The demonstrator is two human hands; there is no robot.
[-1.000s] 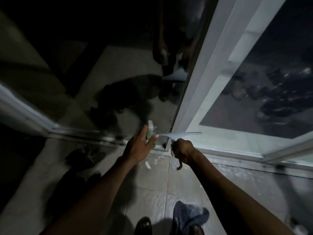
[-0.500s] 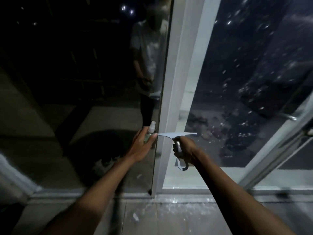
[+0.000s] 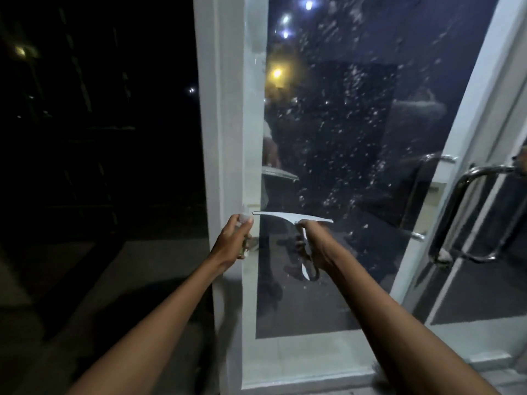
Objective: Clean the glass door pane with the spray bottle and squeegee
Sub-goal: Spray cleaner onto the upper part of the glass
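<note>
White door frame stands ahead of me, its speckled glass pane to the right. My left hand grips the spray bottle against the frame. My right hand clamps the squeegee handle, blade level before the pane.

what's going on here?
A person is cleaning a glass door at night. The left hand grips a small spray bottle in front of the white door frame. The right hand holds a squeegee, blade level, before the glass pane, which is speckled with droplets.
</note>
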